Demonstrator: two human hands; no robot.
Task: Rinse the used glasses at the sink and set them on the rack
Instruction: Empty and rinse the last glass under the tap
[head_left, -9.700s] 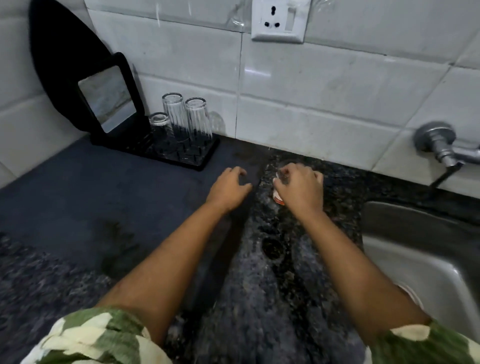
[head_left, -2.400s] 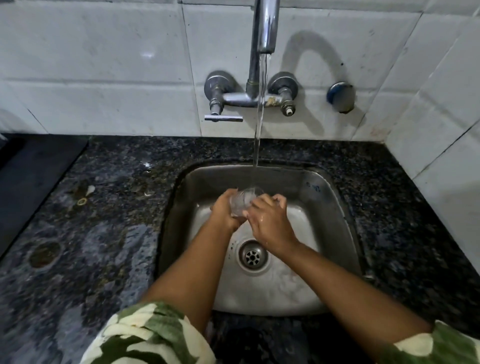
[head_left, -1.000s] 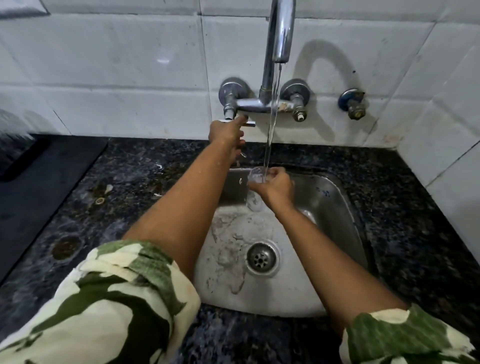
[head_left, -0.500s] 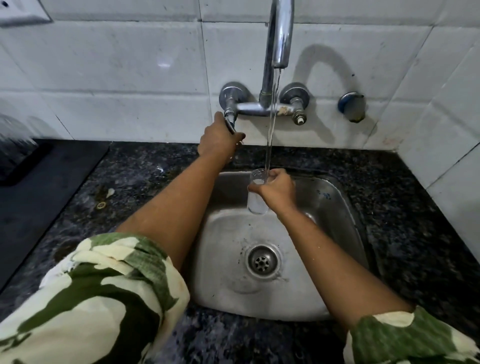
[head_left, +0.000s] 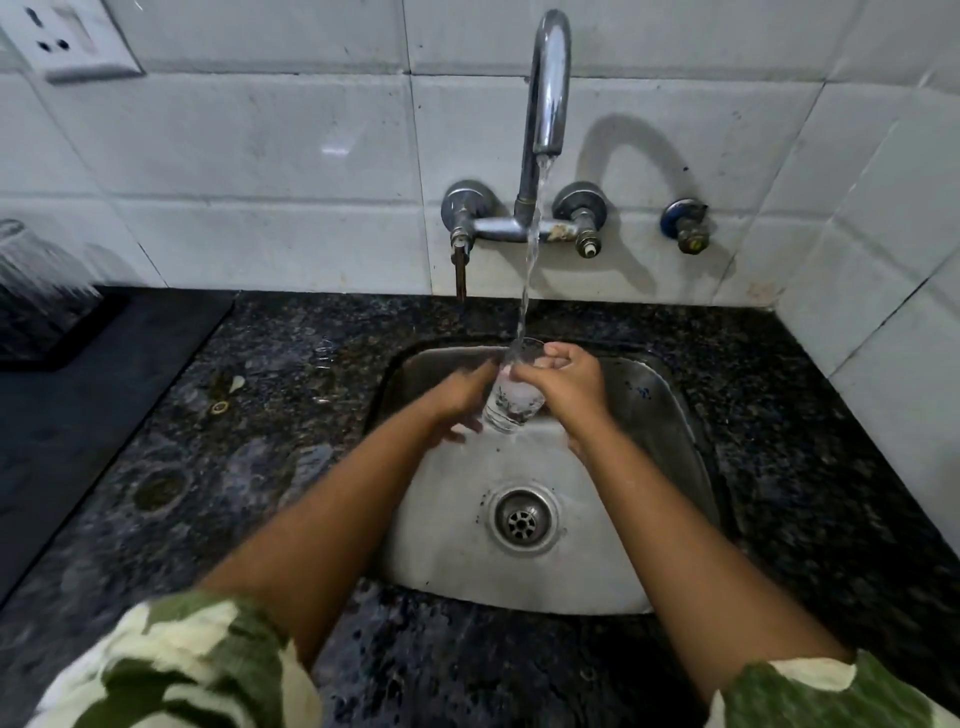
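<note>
A clear drinking glass (head_left: 511, 402) is held upright over the steel sink (head_left: 670, 415), directly under the running stream from the tap (head_left: 545, 93). My right hand (head_left: 563, 382) wraps its upper right side. My left hand (head_left: 460, 397) rests against its left side with fingers spread along the wall. Water fills the glass partway. The black drying rack (head_left: 49, 332) shows at the far left edge, with a blurred upturned glass (head_left: 31, 260) on it.
A dark speckled granite counter (head_left: 270, 415) surrounds the sink, wet in patches. The tap's lever handle (head_left: 460, 270) hangs down at the left valve. A drain (head_left: 522, 519) sits in the basin floor. White tiled walls close the back and right. A wall socket (head_left: 67, 39) sits at the upper left.
My left hand has left the tap's lever and come down onto the glass's left side. The glass stays under the stream in my right hand.
</note>
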